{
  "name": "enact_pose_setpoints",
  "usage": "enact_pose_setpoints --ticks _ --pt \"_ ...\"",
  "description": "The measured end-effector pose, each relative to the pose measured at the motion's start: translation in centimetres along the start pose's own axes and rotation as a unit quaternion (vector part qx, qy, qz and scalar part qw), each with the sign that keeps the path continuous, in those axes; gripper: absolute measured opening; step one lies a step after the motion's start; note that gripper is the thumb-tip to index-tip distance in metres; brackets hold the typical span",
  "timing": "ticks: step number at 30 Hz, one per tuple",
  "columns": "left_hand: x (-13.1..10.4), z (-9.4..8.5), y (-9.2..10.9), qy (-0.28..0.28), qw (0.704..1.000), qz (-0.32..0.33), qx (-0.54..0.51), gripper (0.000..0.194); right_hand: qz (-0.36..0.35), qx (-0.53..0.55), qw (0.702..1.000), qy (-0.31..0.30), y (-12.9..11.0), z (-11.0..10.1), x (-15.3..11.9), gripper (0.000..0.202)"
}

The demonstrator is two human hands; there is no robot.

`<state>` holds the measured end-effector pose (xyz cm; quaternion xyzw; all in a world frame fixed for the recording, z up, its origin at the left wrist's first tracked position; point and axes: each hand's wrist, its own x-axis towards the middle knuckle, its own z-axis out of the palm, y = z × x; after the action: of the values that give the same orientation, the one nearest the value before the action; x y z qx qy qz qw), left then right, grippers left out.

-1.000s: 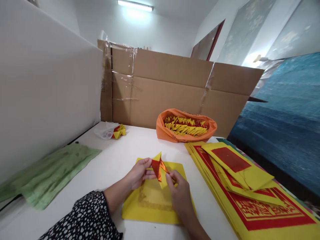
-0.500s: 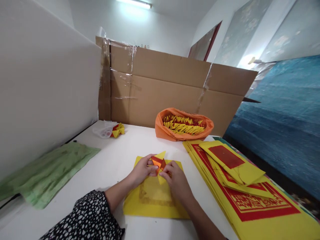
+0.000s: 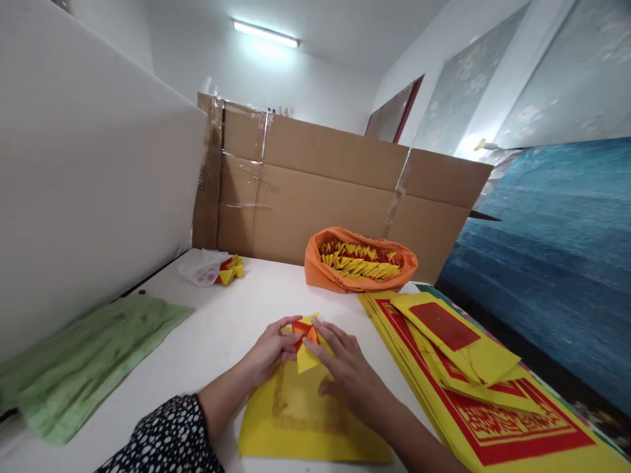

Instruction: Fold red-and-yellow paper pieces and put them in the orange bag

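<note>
A small folded paper piece, yellow with red and orange faces and pointed corners, is between my hands. My left hand is closed, pinching its left side between thumb and fingers. From the right, my right hand reaches over it with fingers stretched out and spread. Two of its fingertips touch the piece, while the thumb stands apart below. Beneath both hands lies a flat yellow paper sheet, a faint printed square frame showing on it.
An orange bag full of folded yellow-red pieces stands behind. Yellow papers with red prints are stacked at right. On the left are a green cloth and a clear plastic bag beside folded pieces. A cardboard panel rises at the back.
My right hand has opened from a pinch, its fingers now stretched over the folded piece. The piece has turned in my left hand. The whole view has tilted up slightly.
</note>
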<state>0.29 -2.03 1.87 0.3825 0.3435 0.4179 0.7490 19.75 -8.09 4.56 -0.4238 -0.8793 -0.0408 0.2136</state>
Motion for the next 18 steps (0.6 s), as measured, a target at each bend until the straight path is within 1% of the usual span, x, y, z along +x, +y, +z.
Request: enact_pose_setpoints --ticks 2,4,6,8,11,12,13,14,15,16,17,18 --pt "0.1 -0.3 0.1 -0.028 0.999 -0.018 -0.025 0.06 -0.032 -0.03 0.999 0.004 0.3 -0.6 0.6 0.058" --pt "0.0 -0.4 0.2 -0.054 0.997 -0.031 -0.047 0.061 -0.041 -0.005 0.999 0.019 0.6 -1.2 1.3 0.04" --pt "0.0 -0.4 0.2 -0.063 0.995 -0.038 -0.066 0.062 -0.029 0.043 0.998 0.035 0.8 -1.5 2.1 0.033" --pt "-0.2 -0.3 0.2 -0.072 0.994 -0.038 -0.076 0.063 -0.015 0.081 0.996 0.036 0.8 -1.7 2.7 0.029" --pt "-0.6 -0.2 0.0 -0.078 0.995 -0.038 -0.046 0.063 -0.014 0.122 0.992 0.011 0.8 -1.8 3.3 0.019" --pt "-0.7 -0.1 0.1 -0.075 0.996 -0.039 -0.018 0.061 -0.001 0.138 0.99 0.006 1.1 -2.0 3.5 0.017" --pt "-0.7 -0.2 0.3 -0.068 0.997 -0.031 0.022 0.059 0.026 0.163 0.986 0.007 1.7 -2.2 3.8 0.015" --pt "-0.7 -0.3 0.6 -0.058 0.995 -0.016 0.074 0.057 0.064 0.2 0.978 0.017 2.6 -2.6 4.2 0.014" --pt "-0.4 -0.5 1.2 -0.046 0.99 0.004 0.134 0.055 0.118 0.251 0.96 0.04 3.8 -3.1 4.7 0.011" --pt "0.1 -0.6 2.1 -0.032 0.98 0.027 0.193 0.053 0.175 0.308 0.932 0.07 5.5 -3.7 5.4 0.007" --pt "0.8 -0.8 3.2 -0.02 0.968 0.049 0.247 0.052 0.228 0.37 0.894 0.107 7.4 -4.3 6.3 0.007" --pt "1.9 -0.9 4.5 -0.01 0.956 0.061 0.287 0.051 0.288 0.427 0.844 0.151 9.6 -4.9 7.4 0.013"
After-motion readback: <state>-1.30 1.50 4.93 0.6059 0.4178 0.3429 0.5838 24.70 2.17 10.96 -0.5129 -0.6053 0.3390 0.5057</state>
